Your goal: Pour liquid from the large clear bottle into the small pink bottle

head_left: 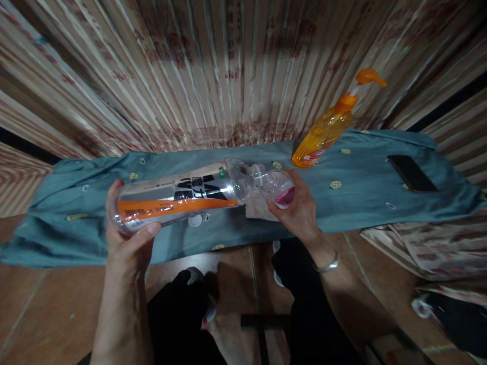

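Too firm a squeeze could dent the large bottle (175, 200), sideways between the hands; a loose pinch could let the small container (277, 185), by its mouth, slip. Left hand (129, 228): gripping the base, thumb nearest. Right hand (298, 208): forearm angled inward, fingers curled round the container's outer end.

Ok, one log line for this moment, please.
left hand: grips large bottle; right hand: holds clear container at bottle's neck; orange pump bottle: standing on blue cloth; phone: on cloth
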`<action>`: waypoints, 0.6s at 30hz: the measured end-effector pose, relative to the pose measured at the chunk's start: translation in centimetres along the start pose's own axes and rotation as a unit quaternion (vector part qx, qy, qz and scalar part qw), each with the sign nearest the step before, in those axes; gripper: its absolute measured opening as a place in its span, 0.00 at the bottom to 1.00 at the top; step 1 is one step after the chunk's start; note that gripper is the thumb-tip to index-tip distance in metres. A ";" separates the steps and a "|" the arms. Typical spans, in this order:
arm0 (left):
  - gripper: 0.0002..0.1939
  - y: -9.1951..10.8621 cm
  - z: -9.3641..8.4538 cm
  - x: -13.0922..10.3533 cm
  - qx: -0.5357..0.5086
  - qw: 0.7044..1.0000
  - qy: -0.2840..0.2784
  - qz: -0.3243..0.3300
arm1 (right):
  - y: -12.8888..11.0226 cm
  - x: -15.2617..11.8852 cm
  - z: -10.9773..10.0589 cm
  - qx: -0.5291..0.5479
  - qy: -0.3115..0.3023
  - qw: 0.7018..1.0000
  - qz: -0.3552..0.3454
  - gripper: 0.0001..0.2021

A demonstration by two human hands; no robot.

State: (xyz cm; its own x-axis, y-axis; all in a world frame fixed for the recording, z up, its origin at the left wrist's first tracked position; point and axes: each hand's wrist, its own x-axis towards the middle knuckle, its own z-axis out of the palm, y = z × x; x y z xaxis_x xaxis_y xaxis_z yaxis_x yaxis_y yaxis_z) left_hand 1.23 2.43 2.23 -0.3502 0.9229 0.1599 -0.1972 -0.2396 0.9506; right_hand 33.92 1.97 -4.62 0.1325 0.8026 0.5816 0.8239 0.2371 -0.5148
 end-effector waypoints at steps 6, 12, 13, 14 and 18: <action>0.46 0.0 0.4 -0.1 -0.003 1.000 -0.012 0.022 | 0.1 0.0 0.0 -0.006 -0.005 1.000 0.003 0.36; 0.42 0.4 0.7 -0.3 0.004 1.000 -0.002 0.018 | 0.1 -0.1 0.1 -0.009 -0.002 1.000 0.005 0.37; 0.42 0.4 0.7 -0.3 0.004 1.000 -0.004 0.021 | 0.1 -0.1 0.1 -0.009 -0.003 1.000 0.006 0.37; 0.42 0.4 0.7 -0.3 0.002 1.000 -0.006 0.026 | 0.1 -0.1 0.1 -0.010 -0.003 1.000 0.007 0.36; 0.42 0.3 0.7 -0.1 0.002 0.999 -0.012 0.040 | 0.1 -0.1 0.1 -0.010 -0.004 1.000 0.011 0.36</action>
State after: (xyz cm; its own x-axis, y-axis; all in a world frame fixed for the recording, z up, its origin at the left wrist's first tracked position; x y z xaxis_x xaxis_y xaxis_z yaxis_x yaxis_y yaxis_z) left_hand 1.91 2.46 2.67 -0.3430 0.9079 0.2408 -0.1659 -0.3109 0.9358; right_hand 33.93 1.99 -4.76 0.1455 0.8120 0.5653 0.8318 0.2089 -0.5142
